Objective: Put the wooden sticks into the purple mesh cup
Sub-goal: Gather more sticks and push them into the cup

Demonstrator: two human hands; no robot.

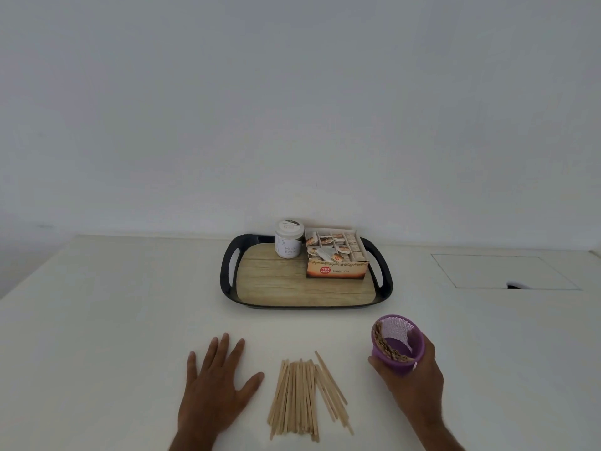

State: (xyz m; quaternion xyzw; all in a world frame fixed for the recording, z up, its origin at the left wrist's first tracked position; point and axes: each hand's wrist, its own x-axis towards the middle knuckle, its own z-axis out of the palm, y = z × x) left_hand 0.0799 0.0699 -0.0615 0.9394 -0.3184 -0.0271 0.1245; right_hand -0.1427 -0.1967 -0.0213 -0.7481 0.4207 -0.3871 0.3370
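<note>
Gripping the purple mesh cup point(397, 343) at lower right, our right hand point(411, 379) has its fingers curled round the tilted cup, thumb over the rim, and we see some sticks already inside along its near wall. Our left hand point(216, 382) lies flat on the white bench point(113, 320) at lower centre, fingers straight and spread, holding nothing. Between the hands, the wooden sticks point(304, 395) lie in a loose pile. Further up, the black tray point(227, 271) carries a white jar point(288, 237) and a tea box point(336, 257).

The jar point(288, 238) label is too blurred to read fully.
</note>
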